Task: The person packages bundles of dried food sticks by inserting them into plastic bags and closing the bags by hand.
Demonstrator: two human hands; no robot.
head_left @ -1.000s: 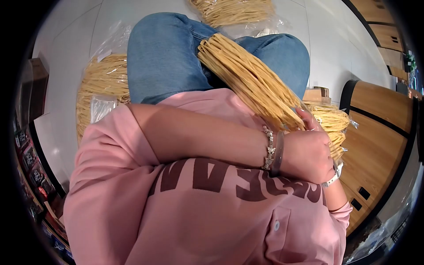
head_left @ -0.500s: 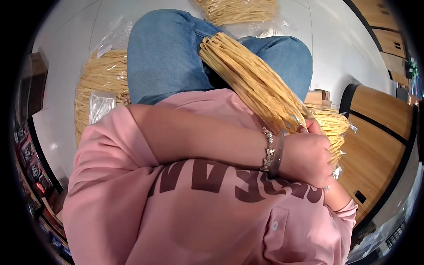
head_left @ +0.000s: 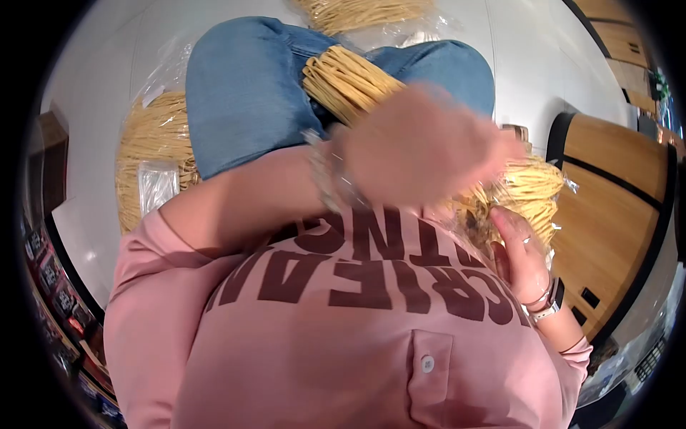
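From the middle of the view, a wrapped pack of yellow strips (head_left: 153, 132) lies on the floor at 10 o'clock, with a clear plastic packet (head_left: 158, 187) on it at 9 o'clock.

At 12 o'clock, the loose bundle (head_left: 346, 77) rests across the lap, its looped end between the jeans-clad knees (head_left: 239, 93). Its strips look dry, light and fairly stiff, likely to snap if bent sharply and to slide against one another. A broad hold around the middle would probably spread the pressure best; the loops seem a poor place to pinch.

At 1 to 2 o'clock, the left hand (head_left: 421, 150) covers the bundle's middle; it is too blurred to tell whether it grips.

Between 3 and 4 o'clock, the right hand (head_left: 520, 252) is half curled beside the bundle's far end; whether it pinches anything is unclear. Just beyond, at 3 o'clock, sit more wrapped strips (head_left: 539, 187).
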